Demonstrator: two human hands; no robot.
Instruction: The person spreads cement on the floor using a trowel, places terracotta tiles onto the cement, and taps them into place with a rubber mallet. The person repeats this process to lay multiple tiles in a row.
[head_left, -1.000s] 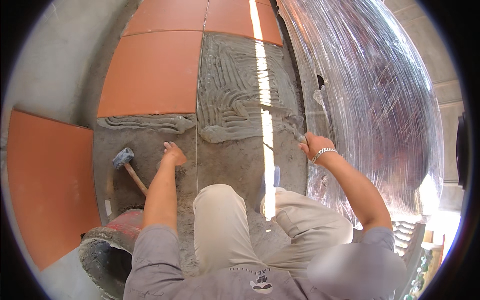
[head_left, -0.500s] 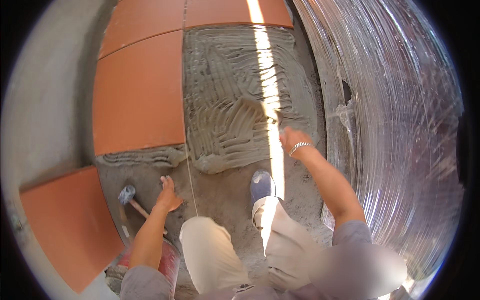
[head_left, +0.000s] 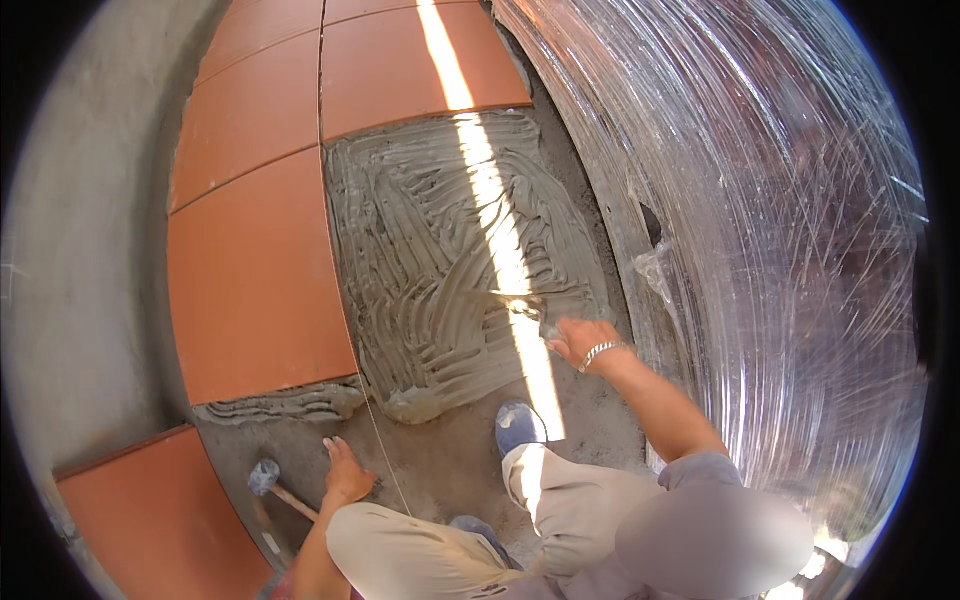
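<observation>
My right hand (head_left: 583, 343), with a bracelet at the wrist, is closed round the handle of a trowel (head_left: 522, 306). The trowel's blade, partly smeared with mortar and blurred, lies over the grey mortar bed (head_left: 420, 260), which is ridged and streaked. Down at the lower left, my left hand (head_left: 347, 474) leans on the bare floor with fingers stretched out and nothing held. Beside it lies a mallet (head_left: 265, 477) with a grey head and a wooden handle, partly behind my forearm.
Orange floor tiles (head_left: 255, 285) are laid left of and beyond the mortar. A loose tile (head_left: 160, 520) leans at the lower left. A string (head_left: 385, 445) runs along the tile edge. Plastic-wrapped goods (head_left: 760, 230) stand close on the right. My shoe (head_left: 519, 427) is below the mortar.
The view has shifted, showing more laid tiles at the top. The mound of mortar by the trowel has been spread flatter, and my right hand has drawn the trowel nearer me.
</observation>
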